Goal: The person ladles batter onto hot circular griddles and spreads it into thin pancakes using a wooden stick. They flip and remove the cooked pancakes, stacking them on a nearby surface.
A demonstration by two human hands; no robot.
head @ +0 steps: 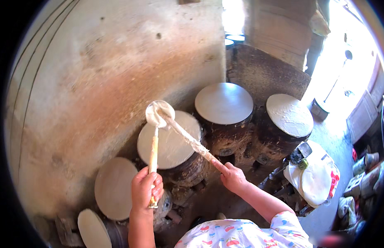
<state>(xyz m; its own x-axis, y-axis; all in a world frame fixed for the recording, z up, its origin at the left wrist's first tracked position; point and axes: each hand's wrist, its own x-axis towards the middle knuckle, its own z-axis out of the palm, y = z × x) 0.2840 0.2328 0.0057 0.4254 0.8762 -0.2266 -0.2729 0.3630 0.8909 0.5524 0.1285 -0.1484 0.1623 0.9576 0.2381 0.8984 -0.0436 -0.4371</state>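
My left hand (146,185) is closed around the pale handle of a ladle (152,116), which points away from me. White batter coats the ladle's round bowl. In my right hand (234,179) is a long wooden stick (188,138), smeared with batter along its length, its index finger laid along the shaft. The stick's far end meets the ladle's bowl. Both tools hang over a round griddle (176,156) with a pale surface; whether batter covers it I cannot tell. Behind it to the right stands a smooth, shiny griddle (224,104).
White, rough-textured batter or flatbread covers the far right griddle (289,116). More round griddles (116,189) (93,231) line the left wall. A stack of pale round flatbreads (317,181) lies on white cloth at right. Beyond are a bucket (320,108) and clutter (364,179).
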